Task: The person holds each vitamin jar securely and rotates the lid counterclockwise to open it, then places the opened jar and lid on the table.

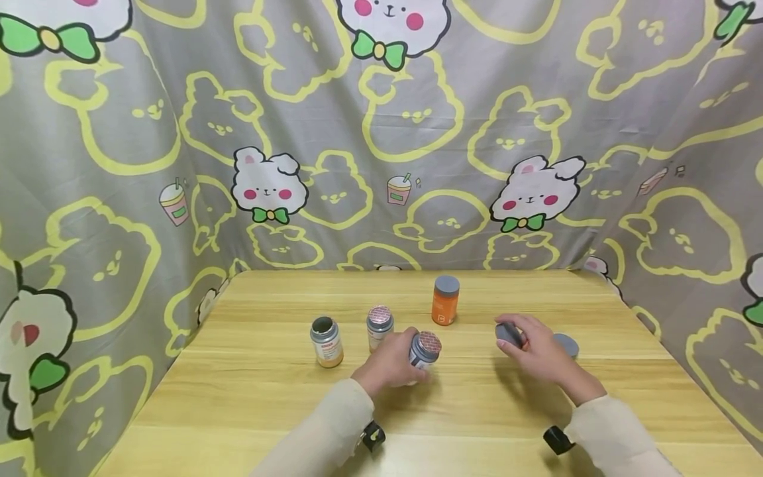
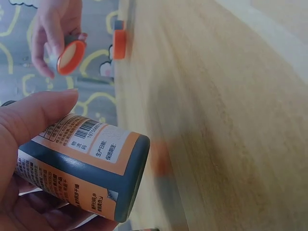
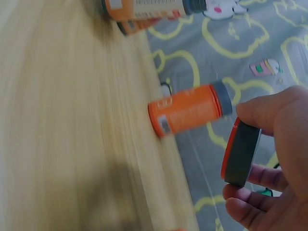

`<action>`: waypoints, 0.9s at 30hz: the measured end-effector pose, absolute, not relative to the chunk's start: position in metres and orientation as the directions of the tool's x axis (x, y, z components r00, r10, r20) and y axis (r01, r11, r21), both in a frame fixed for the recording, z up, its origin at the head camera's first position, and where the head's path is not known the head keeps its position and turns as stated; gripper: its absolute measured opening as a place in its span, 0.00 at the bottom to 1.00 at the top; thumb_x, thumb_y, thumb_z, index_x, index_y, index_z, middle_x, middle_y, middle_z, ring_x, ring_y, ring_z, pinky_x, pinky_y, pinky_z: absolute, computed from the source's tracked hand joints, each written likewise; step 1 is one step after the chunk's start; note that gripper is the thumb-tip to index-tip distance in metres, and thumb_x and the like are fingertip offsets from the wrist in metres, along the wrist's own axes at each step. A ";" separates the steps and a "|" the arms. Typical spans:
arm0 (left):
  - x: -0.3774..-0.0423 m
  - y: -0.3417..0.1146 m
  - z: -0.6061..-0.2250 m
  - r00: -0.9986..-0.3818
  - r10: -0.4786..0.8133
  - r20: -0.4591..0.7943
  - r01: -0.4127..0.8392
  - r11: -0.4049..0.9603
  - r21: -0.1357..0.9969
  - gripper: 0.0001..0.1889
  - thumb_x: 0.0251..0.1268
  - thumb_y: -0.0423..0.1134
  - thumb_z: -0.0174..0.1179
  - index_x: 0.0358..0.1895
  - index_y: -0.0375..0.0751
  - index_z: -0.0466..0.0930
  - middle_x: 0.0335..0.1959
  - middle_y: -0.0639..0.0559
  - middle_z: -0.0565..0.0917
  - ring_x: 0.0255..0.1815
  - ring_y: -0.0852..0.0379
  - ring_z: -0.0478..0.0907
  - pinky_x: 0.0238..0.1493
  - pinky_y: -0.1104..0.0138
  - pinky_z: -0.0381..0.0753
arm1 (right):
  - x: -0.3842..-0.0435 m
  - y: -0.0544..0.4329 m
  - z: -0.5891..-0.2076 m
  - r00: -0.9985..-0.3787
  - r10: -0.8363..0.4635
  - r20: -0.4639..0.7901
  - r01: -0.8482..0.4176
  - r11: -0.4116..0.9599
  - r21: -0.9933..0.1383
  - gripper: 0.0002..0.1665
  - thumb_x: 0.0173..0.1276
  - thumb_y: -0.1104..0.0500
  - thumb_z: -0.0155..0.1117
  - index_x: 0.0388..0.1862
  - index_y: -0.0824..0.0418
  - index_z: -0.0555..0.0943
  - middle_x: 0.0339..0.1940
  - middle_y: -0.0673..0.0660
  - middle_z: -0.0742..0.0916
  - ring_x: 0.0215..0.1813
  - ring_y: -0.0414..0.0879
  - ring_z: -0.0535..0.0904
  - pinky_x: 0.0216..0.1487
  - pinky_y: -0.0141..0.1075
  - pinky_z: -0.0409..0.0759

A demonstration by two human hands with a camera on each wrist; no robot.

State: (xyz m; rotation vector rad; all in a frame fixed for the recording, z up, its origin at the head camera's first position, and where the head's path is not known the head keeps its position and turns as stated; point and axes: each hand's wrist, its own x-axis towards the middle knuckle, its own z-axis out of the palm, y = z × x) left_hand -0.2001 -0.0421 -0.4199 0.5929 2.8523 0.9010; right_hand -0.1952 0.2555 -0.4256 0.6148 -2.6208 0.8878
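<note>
My left hand [image 1: 390,363] grips a grey-and-orange pill bottle [image 2: 91,163], its thumb across the printed label. In the head view a patterned seal [image 1: 430,342] covers that bottle's mouth, and no lid is on it. To the right, my right hand [image 1: 541,350] pinches a grey screw lid [image 3: 243,153] by its edge, raised over the table. An orange lining [image 2: 72,57] shows inside this lid in the left wrist view. Just left of the left hand stands a second sealed bottle [image 1: 379,326], and farther left an open bottle [image 1: 326,344] with a dark mouth.
An orange bottle [image 1: 444,306] with its grey lid on stands toward the back of the wooden table [image 1: 268,411]. Another grey lid [image 1: 566,344] lies beyond the right hand. Patterned curtains [image 1: 334,199] hang along the table's back and sides.
</note>
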 end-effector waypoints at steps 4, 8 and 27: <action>-0.204 -0.042 -0.420 -0.924 0.380 0.037 0.330 0.748 0.576 0.39 0.41 0.45 0.78 0.59 0.36 0.71 0.43 0.46 0.82 0.43 0.52 0.79 0.48 0.59 0.79 | -0.198 0.270 -0.426 -0.865 -0.278 0.418 -0.470 0.742 -0.478 0.19 0.66 0.57 0.67 0.55 0.59 0.78 0.51 0.66 0.79 0.43 0.56 0.76 0.34 0.43 0.74; -0.207 -0.041 -0.420 -0.933 0.358 0.030 0.306 0.747 0.590 0.40 0.44 0.46 0.78 0.61 0.35 0.70 0.46 0.45 0.82 0.45 0.52 0.79 0.49 0.58 0.78 | -0.200 0.283 -0.424 -0.877 -0.243 0.415 -0.431 0.779 -0.456 0.20 0.66 0.55 0.67 0.54 0.61 0.79 0.50 0.68 0.79 0.45 0.60 0.77 0.36 0.49 0.75; -0.216 -0.036 -0.426 -0.955 0.291 0.051 0.256 0.728 0.636 0.41 0.43 0.49 0.78 0.60 0.35 0.70 0.45 0.45 0.82 0.45 0.51 0.80 0.51 0.57 0.77 | -0.210 0.331 -0.426 -0.927 -0.167 0.336 -0.306 0.854 -0.420 0.20 0.70 0.52 0.60 0.55 0.63 0.76 0.50 0.73 0.79 0.48 0.67 0.74 0.41 0.59 0.71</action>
